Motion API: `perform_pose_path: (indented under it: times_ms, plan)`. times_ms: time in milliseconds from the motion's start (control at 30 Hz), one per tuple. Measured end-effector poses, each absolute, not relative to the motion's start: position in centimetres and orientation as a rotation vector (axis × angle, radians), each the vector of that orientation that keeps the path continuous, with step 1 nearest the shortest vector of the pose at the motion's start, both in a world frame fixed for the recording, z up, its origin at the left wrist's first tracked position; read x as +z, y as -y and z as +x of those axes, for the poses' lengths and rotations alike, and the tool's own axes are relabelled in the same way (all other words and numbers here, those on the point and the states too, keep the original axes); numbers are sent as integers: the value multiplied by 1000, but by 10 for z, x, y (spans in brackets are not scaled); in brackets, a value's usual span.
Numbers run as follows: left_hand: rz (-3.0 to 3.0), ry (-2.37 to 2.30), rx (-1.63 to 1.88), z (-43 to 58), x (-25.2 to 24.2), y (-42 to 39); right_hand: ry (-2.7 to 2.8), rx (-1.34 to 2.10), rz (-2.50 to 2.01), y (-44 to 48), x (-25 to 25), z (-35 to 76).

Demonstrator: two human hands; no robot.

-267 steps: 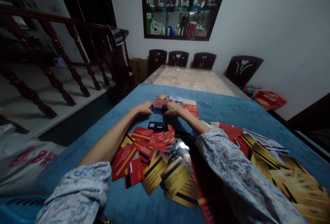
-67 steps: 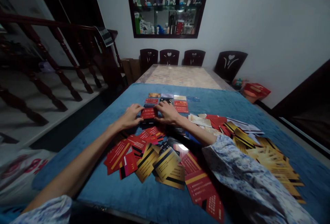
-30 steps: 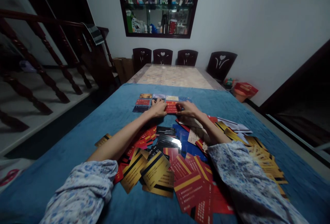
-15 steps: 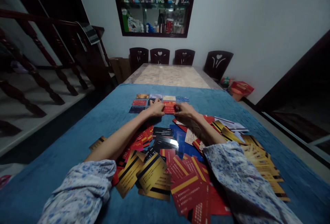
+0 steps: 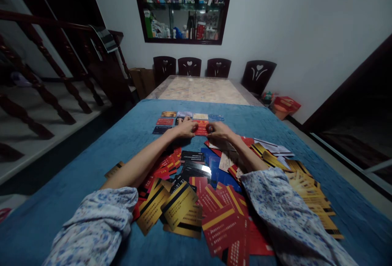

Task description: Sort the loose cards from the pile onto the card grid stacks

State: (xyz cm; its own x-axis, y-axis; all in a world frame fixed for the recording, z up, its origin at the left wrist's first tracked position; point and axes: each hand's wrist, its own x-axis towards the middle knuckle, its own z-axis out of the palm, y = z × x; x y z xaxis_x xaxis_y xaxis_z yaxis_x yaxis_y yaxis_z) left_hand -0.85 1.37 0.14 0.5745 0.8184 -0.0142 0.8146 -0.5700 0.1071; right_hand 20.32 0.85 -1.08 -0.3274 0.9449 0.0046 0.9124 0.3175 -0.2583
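Note:
Both my hands reach to the far part of the blue-covered table, one on each side of a red card [image 5: 201,127]. My left hand [image 5: 185,128] curls its fingers at the card's left edge and covers part of the cards beneath it. At the right edge my right hand [image 5: 219,130] has its thumb and fingers closed on the card. Rows of cards lie around them: a gold card [image 5: 168,114], a cream card [image 5: 200,116], a blue card [image 5: 216,117], another red card [image 5: 164,122] and a dark navy card [image 5: 162,129].
Nearer me spreads a loose heap of gold cards [image 5: 179,205], dark red cards [image 5: 220,227], black cards [image 5: 196,169] and blue cards [image 5: 216,170]. More gold cards [image 5: 309,192] fan out at the right. Chairs [image 5: 219,67] stand past the stone tabletop [image 5: 199,89].
Both hands stay at the red card, with only slight finger movement. The whole view has shifted by a hair; the heap of cards looks the same.

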Motion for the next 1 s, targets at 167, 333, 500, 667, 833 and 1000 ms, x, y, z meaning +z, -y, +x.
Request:
perform_pose_path:
  times_ms: [167, 333, 500, 667, 833, 1000]
  plan:
    - [2685, -1418, 66, -9, 2, -13, 2436, 313, -1690, -9, -13, 203]
    - [2720, -1404, 84, -9, 3, -12, 2456, 299, -1689, -11, -15, 203]
    - [2711, -1406, 100, -10, 3, -10, 2461, 294, -1680, -12, -16, 203]
    - [2722, -1388, 138, -11, 0, -11, 2459, 269, -1696, -12, -15, 202]
    - [2730, -1363, 218, -17, 0, -9, 2484, 252, -1692, -13, -17, 203]
    - [2741, -1338, 291, -38, 5, -3, 2496, 234, -1691, -13, -16, 205]
